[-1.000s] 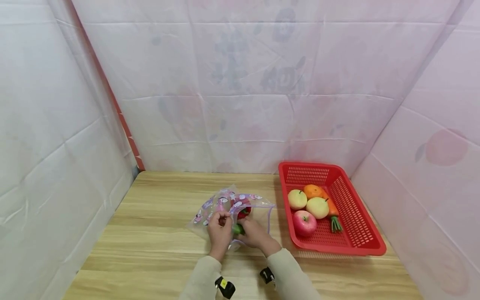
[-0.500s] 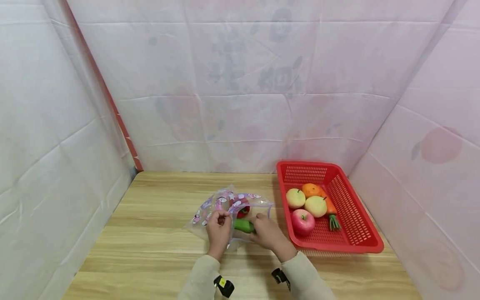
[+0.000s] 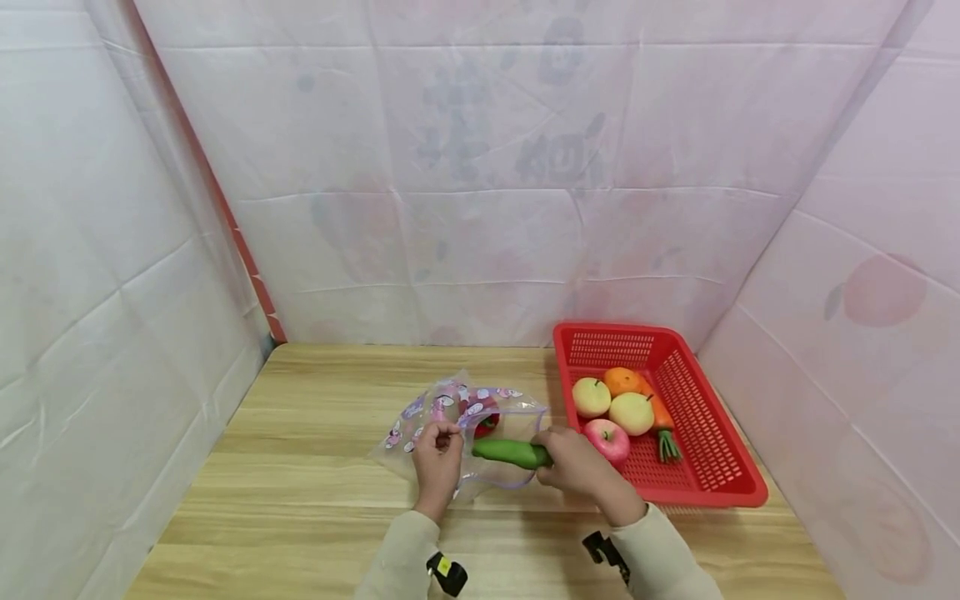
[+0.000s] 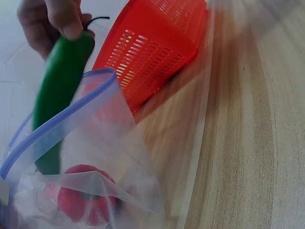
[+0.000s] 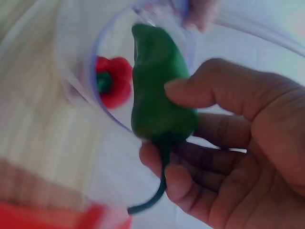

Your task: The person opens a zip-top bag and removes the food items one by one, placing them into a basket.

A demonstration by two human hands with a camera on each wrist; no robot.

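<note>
My right hand [image 3: 576, 463] grips a long green pepper [image 3: 510, 452] near its stem end, level with the mouth of a clear zip bag [image 3: 510, 477]. In the right wrist view the thumb presses the green pepper's side, and its dark curved stem hangs between the fingers. The green pepper's tip overlaps the bag's purple zip rim [image 4: 45, 131] in the left wrist view. Inside the bag lies a red bell pepper [image 5: 116, 83] with a green stem. With thumb and fingertips, my left hand [image 3: 437, 458] pinches the left edge of the bag's mouth.
To the right stands a red slotted basket [image 3: 675, 498]. It holds two pale yellow pears [image 3: 632, 414], an orange [image 3: 622, 381], a carrot [image 3: 663, 417] and a red apple [image 3: 607, 440]. Pale printed sheets [image 3: 487, 233] rise behind and beside the wooden table [image 3: 300, 467].
My right hand has drawn back to the right out of the bag's mouth, bringing the green pepper with it. The left hand has kept its hold on the bag.
</note>
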